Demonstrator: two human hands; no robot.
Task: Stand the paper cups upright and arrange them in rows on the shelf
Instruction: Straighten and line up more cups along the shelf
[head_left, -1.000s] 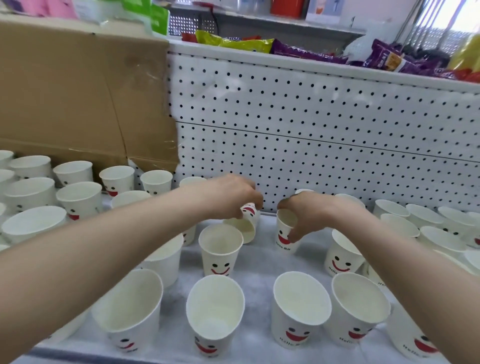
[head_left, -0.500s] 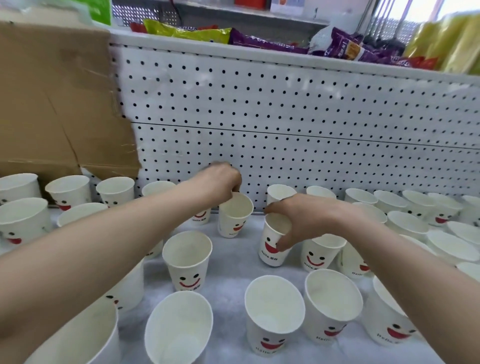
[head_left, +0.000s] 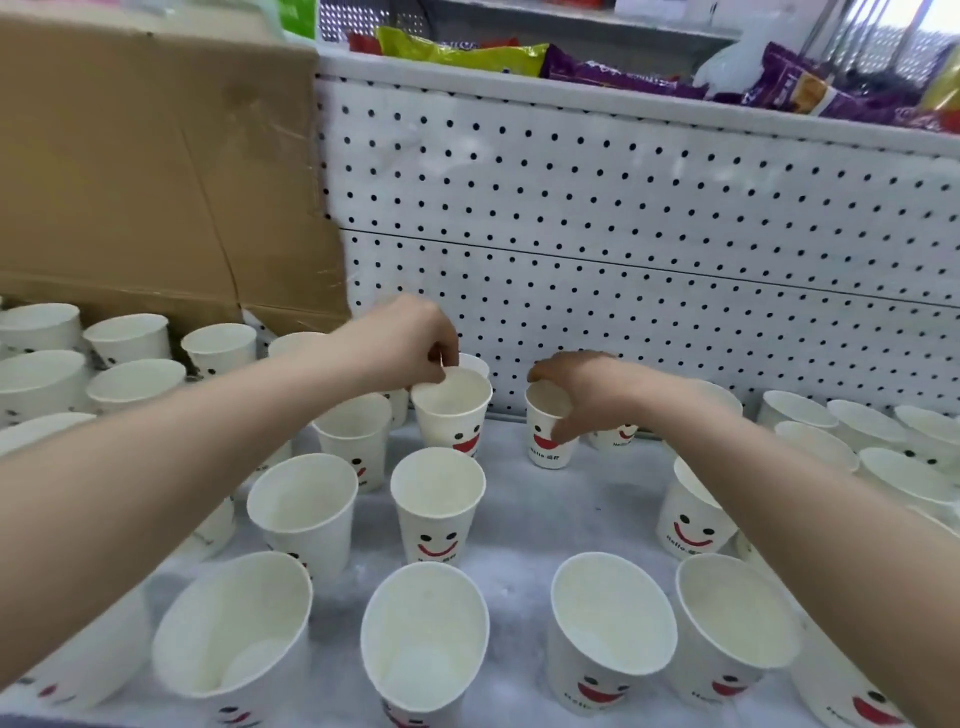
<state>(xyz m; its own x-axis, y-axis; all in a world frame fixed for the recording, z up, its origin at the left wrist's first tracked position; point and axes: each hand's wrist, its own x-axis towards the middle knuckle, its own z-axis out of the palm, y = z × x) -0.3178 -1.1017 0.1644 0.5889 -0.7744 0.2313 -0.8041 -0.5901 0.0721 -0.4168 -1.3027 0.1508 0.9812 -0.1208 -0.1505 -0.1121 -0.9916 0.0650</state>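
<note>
Several white paper cups with red smiley faces stand upright on the grey shelf (head_left: 524, 525). My left hand (head_left: 410, 345) pinches the back rim of one cup (head_left: 453, 415) near the pegboard; that cup stands upright. My right hand (head_left: 582, 395) grips another cup (head_left: 545, 439) from above, fingers round its rim and thumb on its side. This cup is also upright, a short gap to the right of the first. Behind the left-hand cup, the rim of one more cup (head_left: 478, 362) shows.
A white pegboard back wall (head_left: 649, 249) closes the shelf. A brown cardboard box (head_left: 145, 171) stands at the back left. Snack bags (head_left: 597, 67) lie on the shelf above. More cups fill the left side (head_left: 130, 338), the right side (head_left: 841, 421) and the front row (head_left: 613, 623).
Both hands have carried their cups back toward the pegboard and set them upright; the left-hand cup was tilted a second ago. The view has shifted.
</note>
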